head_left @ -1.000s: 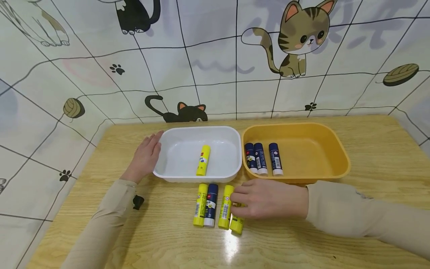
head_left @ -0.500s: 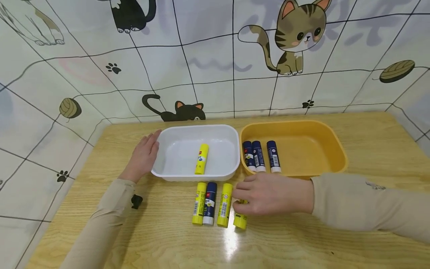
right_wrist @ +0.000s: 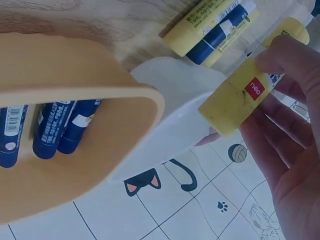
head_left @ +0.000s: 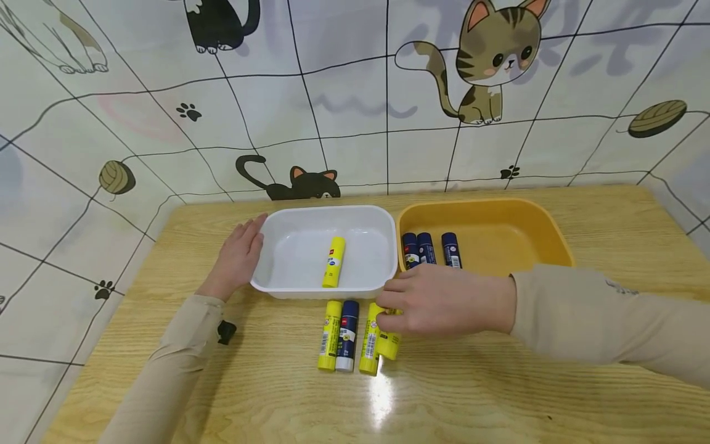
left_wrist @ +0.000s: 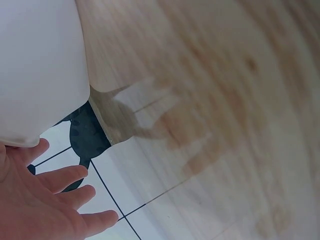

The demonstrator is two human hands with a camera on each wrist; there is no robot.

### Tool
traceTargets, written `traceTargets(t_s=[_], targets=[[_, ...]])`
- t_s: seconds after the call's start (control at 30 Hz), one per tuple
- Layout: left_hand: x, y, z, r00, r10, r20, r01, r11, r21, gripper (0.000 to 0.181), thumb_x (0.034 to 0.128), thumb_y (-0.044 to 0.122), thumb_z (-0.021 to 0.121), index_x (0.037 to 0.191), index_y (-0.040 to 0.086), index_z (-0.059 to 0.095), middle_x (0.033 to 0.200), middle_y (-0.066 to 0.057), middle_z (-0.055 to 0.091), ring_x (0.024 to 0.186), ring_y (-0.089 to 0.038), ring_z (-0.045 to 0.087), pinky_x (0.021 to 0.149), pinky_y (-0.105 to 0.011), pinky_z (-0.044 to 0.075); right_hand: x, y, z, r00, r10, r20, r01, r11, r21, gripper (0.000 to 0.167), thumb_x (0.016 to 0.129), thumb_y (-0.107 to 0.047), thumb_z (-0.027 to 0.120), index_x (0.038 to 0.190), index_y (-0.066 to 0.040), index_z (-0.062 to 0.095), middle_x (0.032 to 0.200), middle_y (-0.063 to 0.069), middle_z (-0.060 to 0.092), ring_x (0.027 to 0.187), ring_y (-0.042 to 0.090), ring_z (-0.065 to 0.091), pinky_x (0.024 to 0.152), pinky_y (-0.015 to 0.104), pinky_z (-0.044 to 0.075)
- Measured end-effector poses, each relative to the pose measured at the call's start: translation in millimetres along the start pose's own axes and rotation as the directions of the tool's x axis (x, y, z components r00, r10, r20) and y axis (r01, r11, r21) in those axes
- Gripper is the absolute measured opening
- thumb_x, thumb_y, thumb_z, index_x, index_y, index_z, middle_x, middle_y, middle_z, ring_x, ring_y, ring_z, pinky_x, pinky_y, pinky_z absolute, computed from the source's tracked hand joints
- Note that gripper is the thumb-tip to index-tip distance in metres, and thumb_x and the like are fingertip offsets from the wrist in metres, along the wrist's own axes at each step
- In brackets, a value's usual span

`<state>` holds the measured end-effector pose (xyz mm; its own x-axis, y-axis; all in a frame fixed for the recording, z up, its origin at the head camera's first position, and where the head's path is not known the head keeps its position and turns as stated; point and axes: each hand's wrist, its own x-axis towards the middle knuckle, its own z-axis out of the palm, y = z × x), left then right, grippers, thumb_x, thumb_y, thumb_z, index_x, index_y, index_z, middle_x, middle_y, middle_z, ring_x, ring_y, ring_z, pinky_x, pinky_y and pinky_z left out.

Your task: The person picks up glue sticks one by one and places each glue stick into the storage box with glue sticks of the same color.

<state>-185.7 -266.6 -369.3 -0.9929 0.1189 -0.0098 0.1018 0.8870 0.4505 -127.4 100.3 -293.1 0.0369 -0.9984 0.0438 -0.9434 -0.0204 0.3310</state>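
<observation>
Seemingly half done: one yellow cylindrical glue stick [head_left: 333,262] is lying in the white plastic tub [head_left: 296,250], three navy ones [head_left: 426,248] in the orange plastic tub [head_left: 493,237], three loose sticks [head_left: 347,336] on the wooden desk [head_left: 272,382] by the front edges; the right hand [head_left: 444,300] is pinching another yellow stick [head_left: 389,346], the left hand [head_left: 235,259] gripping nothing

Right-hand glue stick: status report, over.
Right grip pinching yellow glue stick. Left grip at left end of white tub. Possibly in the way: three loose sticks close by on table.
</observation>
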Motion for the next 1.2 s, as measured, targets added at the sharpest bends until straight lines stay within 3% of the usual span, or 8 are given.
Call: traceTargets(t_s=[0.4,0.73,0.93,1.2], targets=[[-2.0,-0.4,0.7,1.000,-0.002,-0.004,0.002,1.000,-0.007,0.050,0.1063,0.023,0.024,0.153,0.006,0.024,0.151,-0.030,0.024,0.140,-0.050,0.013,0.111,-0.063,0.010,16.2,12,-10,0.999,0.032,0.021,-0.032,0.999,-0.011,0.018,0.088,-0.019,0.072,0.104,-0.015,0.065,0.095,0.001,0.059,0.077,0.014,0.055,0.068,0.024,0.053],[0.4,-0.9,2.9,1.000,0.014,-0.016,-0.014,1.000,-0.011,0.049,0.1064,0.023,0.024,0.153,0.006,0.025,0.152,-0.028,0.025,0.140,-0.047,0.016,0.112,-0.062,0.010,25.3,25,-15,0.987,0.125,0.102,-0.129,0.991,0.036,0.023,0.086,-0.022,0.075,0.104,-0.013,0.063,0.093,0.001,0.058,0.076,0.016,0.054,0.070,0.025,0.053],[0.8,-0.5,2.5,1.000,0.021,-0.018,-0.021,1.000,-0.010,0.049,0.1064,0.023,0.024,0.153,0.005,0.026,0.152,-0.028,0.026,0.141,-0.044,0.017,0.113,-0.058,0.011,35.5,37,-12,0.976,0.156,0.154,-0.167,0.984,0.059,0.025,0.084,-0.017,0.076,0.105,-0.013,0.063,0.096,0.002,0.059,0.081,0.017,0.055,0.071,0.026,0.051],[-1.1,0.8,-0.1,1.000,-0.012,0.003,0.012,1.000,-0.015,0.051,0.1068,0.027,0.022,0.154,0.009,0.023,0.153,-0.028,0.022,0.140,-0.047,0.015,0.111,-0.063,0.011,51.4,47,2,0.967,0.182,0.179,-0.198,0.978,0.073,0.023,0.086,-0.008,0.071,0.107,-0.013,0.065,0.096,0.003,0.061,0.081,0.018,0.055,0.067,0.025,0.050]])
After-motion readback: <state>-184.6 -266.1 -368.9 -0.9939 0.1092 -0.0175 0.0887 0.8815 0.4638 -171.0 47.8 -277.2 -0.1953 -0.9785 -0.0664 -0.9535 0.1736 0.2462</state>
